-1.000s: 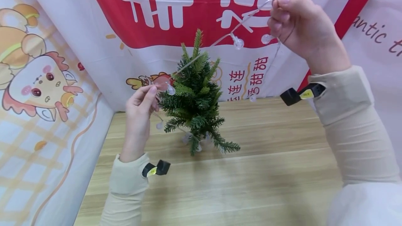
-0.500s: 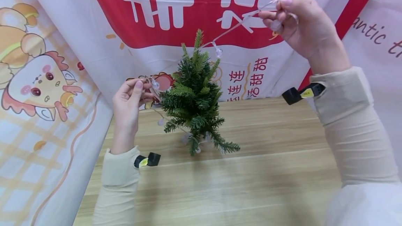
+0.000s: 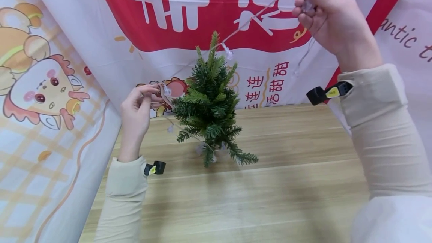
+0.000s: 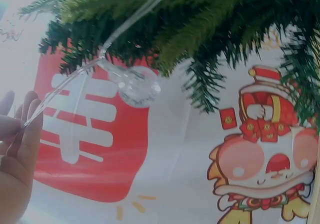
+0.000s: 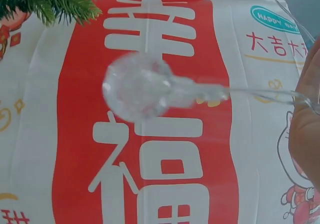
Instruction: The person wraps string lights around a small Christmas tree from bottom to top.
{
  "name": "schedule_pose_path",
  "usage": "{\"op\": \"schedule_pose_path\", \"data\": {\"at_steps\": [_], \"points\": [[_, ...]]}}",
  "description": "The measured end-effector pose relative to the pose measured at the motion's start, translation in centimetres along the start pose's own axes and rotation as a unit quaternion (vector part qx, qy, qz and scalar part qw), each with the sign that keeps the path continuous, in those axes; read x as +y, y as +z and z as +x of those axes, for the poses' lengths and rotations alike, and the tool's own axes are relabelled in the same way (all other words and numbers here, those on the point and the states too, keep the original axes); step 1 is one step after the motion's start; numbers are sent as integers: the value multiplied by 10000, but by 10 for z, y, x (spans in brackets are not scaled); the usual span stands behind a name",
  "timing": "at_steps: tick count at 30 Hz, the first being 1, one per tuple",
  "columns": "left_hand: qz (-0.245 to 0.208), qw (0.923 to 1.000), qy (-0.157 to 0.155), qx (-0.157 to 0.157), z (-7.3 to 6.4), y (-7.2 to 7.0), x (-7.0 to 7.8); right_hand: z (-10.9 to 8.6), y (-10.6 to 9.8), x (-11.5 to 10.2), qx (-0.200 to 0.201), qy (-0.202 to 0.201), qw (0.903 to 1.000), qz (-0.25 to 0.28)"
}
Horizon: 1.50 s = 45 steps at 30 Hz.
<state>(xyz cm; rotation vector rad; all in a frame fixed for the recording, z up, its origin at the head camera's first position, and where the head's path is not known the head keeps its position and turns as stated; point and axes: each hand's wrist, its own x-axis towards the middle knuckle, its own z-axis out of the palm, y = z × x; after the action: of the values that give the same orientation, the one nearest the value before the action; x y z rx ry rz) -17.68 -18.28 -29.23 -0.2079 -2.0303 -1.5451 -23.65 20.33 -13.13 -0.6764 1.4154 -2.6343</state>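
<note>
A small artificial Christmas tree [image 3: 212, 102] stands upright on the wooden table. A clear string light with round bulbs [image 3: 228, 53] runs behind or beside its top. At the tree's left side my left hand [image 3: 135, 108] pinches the wire between thumb and fingers; one bulb [image 4: 139, 86] hangs close to the branches in the left wrist view. Higher up on the right, my right hand [image 3: 334, 18] grips the other stretch of wire, and a loose end dangles below it. A blurred bulb [image 5: 137, 86] fills the middle of the right wrist view. More bulbs lie around the tree's lower branches.
The wooden table [image 3: 283, 198] spreads in front of the tree. Printed cloth [image 3: 158, 63] with red and white patterns hangs close behind it. Another printed cloth [image 3: 67, 141] borders the left side.
My left hand has moved left, away from the tree. My right hand has shifted slightly up and right, and the wire between the hands now passes near the tree's tip.
</note>
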Motion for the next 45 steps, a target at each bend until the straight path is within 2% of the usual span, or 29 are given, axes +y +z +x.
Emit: {"op": "schedule_pose_path", "data": {"at_steps": [4, 7, 10, 18, 27, 31, 36, 45], "points": [[299, 9995, 13, 39, 1, -1, -3, 3, 5, 1, 277, -299, 9986, -349], [248, 9997, -67, 53, 2, -1, -5, 5, 6, 1, 292, -462, 9982, -227], [153, 9997, -205, 13, 4, -1, -5, 7, 5, 1, 50, -429, 9990, 123], [-342, 9963, -747, -270, 9, -5, -6, 13, 12, 10, -809, -279, 9946, 585], [-1058, 9846, -1310, -476, 17, -6, -6, 22, 28, 20, -1070, -427, 9927, 350], [-1439, 9774, -1432, -596, 20, -7, -6, 28, 33, 24, -960, -461, 9943, 22], [-1832, 9692, -1434, -810, 24, -6, -6, 33, 36, 31, -509, -375, 9966, -536], [-1877, 9663, -1476, -960, 28, -1, -5, 40, 26, 33, -66, -35, 9935, -1140]]}}
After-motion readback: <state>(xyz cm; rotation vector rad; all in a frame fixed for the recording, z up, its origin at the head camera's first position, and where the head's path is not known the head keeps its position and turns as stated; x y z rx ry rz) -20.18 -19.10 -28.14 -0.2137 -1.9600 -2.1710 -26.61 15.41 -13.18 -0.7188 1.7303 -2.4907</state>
